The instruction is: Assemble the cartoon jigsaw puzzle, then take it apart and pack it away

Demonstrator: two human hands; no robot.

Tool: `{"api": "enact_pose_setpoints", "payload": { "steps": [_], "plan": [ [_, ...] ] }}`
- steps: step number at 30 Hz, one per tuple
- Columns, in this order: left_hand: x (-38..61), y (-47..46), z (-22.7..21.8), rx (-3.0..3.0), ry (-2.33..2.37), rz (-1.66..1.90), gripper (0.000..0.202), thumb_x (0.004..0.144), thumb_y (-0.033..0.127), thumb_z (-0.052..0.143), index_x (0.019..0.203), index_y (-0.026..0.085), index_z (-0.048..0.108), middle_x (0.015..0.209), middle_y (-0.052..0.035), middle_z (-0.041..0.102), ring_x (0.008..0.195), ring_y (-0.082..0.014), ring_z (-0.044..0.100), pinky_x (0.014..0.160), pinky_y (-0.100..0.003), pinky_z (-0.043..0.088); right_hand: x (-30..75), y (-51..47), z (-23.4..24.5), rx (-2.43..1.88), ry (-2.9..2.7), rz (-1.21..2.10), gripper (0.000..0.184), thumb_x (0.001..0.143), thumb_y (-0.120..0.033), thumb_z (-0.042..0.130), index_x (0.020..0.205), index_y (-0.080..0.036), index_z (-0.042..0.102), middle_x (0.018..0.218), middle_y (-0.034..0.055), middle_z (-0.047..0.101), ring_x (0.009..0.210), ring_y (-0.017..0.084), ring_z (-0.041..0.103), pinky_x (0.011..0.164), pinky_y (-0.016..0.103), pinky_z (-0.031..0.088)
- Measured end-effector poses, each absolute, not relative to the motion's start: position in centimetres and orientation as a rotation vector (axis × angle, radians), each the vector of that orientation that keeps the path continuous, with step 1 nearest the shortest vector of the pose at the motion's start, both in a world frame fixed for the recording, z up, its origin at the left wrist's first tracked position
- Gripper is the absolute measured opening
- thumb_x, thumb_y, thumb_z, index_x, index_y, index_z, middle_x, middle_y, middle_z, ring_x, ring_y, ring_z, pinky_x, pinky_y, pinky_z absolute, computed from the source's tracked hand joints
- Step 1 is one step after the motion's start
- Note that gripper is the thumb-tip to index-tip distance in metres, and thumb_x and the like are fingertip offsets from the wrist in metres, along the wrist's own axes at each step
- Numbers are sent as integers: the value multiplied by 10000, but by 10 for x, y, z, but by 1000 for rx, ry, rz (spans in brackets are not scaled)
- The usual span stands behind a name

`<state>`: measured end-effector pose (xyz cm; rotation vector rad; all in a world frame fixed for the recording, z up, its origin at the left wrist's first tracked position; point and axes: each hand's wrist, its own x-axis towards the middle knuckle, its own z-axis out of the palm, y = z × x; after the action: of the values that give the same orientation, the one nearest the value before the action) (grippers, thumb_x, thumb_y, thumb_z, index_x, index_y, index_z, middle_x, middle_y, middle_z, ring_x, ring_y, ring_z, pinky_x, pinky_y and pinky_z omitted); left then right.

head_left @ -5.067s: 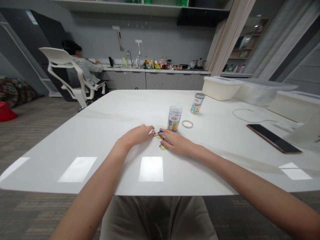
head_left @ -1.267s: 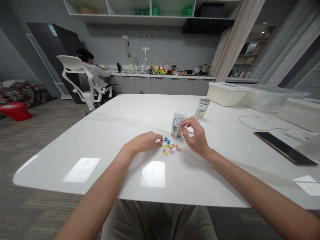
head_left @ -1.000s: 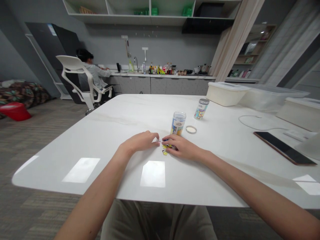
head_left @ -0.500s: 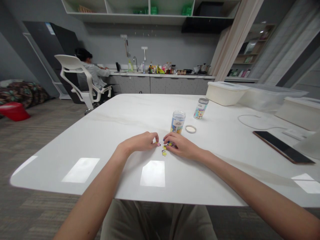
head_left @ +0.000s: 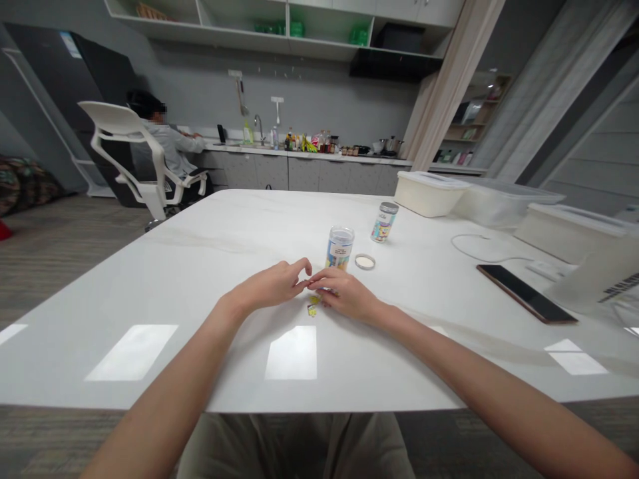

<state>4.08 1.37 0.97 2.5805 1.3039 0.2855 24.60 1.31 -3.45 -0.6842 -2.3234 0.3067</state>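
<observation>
My left hand (head_left: pixel 276 285) is over the table with its thumb and bent index finger close together, their tips meeting the fingertips of my right hand (head_left: pixel 348 297). Anything small pinched where they meet cannot be made out. The right fingers are drawn together and reach leftward over a small pile of puzzle pieces, mostly hidden beneath the palm. Just below the fingertips, yellow puzzle pieces (head_left: pixel 312 310) lie on the white tabletop. Behind my right hand stands a clear jar (head_left: pixel 341 249) with a printed label, its top uncovered. A round lid (head_left: pixel 365 261) lies beside it.
Farther back stands a second printed jar (head_left: pixel 384 223) with a silver lid. On the right are a dark phone (head_left: pixel 524 293), a white cable (head_left: pixel 479 249) and lidded storage boxes (head_left: pixel 432 194). Another person (head_left: pixel 164 143) sits in a white chair (head_left: pixel 120 126) at the far left.
My hands have come together, and the fingertips now meet. A small pinkish piece earlier at the left fingertips is no longer clearly visible. The view has shifted slightly to the right.
</observation>
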Motion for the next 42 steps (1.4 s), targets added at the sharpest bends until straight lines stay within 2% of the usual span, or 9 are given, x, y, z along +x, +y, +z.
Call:
{"api": "enact_pose_setpoints", "payload": {
  "steps": [4, 7, 11, 15, 20, 23, 26, 32, 42],
  "plan": [
    [39, 17, 6, 2593, 1410, 413, 366, 932, 322, 378, 1276, 199, 396, 744, -38, 622, 726, -225, 599, 653, -293, 421, 251, 9, -18, -777, -2131, 145, 278, 886, -158, 510, 1120, -244, 634, 1148, 63, 659, 1101, 215, 599, 966, 436, 497],
    [41, 17, 4, 2623, 1493, 278, 333, 937, 309, 340, 1230, 201, 455, 787, -70, 624, 661, -217, 586, 624, -298, 406, 258, 10, -1, -885, -1911, -61, 370, 893, -174, 483, 1255, -215, 544, 1302, 95, 572, 1249, 227, 497, 1074, 464, 406],
    [46, 13, 6, 2599, 1386, 103, 375, 938, 445, 344, 1185, 221, 518, 808, -70, 629, 633, -197, 578, 617, -289, 403, 268, 19, 5, -986, -1888, -133, 395, 895, -225, 484, 1291, -221, 496, 1361, 99, 536, 1294, 244, 458, 1095, 511, 362],
    [48, 9, 11, 2560, 1273, 69, 507, 838, 600, 482, 1187, 239, 549, 838, -65, 633, 713, -217, 597, 643, -289, 416, 270, 25, -2, -994, -1959, -90, 395, 890, -286, 507, 1276, -206, 488, 1399, 128, 499, 1331, 267, 421, 1098, 515, 347],
    [47, 10, 11, 2459, 1276, 9, 453, 813, 583, 518, 1087, 234, 609, 911, -75, 635, 688, -199, 592, 626, -282, 415, 269, 28, -14, -1071, -1764, 128, 619, 872, -371, 544, 1424, -232, 301, 1472, 152, 390, 1356, 288, 383, 1041, 530, 397],
    [47, 11, 10, 2432, 1274, 5, 410, 831, 527, 511, 1102, 230, 592, 915, -73, 640, 705, -197, 594, 641, -280, 418, 265, 37, -27, -1123, -1646, 365, 743, 855, -412, 565, 1475, -236, 196, 1356, 157, 519, 1237, 289, 513, 968, 516, 455],
    [47, 10, 11, 2414, 1242, -1, 383, 828, 463, 525, 1116, 213, 562, 893, -66, 646, 724, -194, 595, 663, -276, 425, 259, 45, -36, -1120, -1610, 429, 755, 823, -408, 596, 1465, -231, 241, 1249, 142, 589, 1092, 269, 595, 922, 486, 482],
    [46, 10, 12, 2436, 1200, 18, 317, 830, 402, 500, 1070, 208, 569, 845, -50, 653, 689, -182, 591, 642, -264, 423, 259, 42, -35, -1131, -1603, 386, 765, 739, -409, 684, 1396, -196, 353, 1181, 147, 587, 976, 257, 594, 821, 439, 511],
    [43, 11, 12, 2408, 1241, -7, 319, 840, 410, 492, 1059, 198, 587, 809, -47, 661, 641, -160, 571, 603, -253, 390, 258, 39, -35, -1128, -1596, 381, 675, 740, -367, 686, 1328, -203, 396, 1172, 134, 582, 1009, 254, 581, 857, 439, 497]
  ]
}}
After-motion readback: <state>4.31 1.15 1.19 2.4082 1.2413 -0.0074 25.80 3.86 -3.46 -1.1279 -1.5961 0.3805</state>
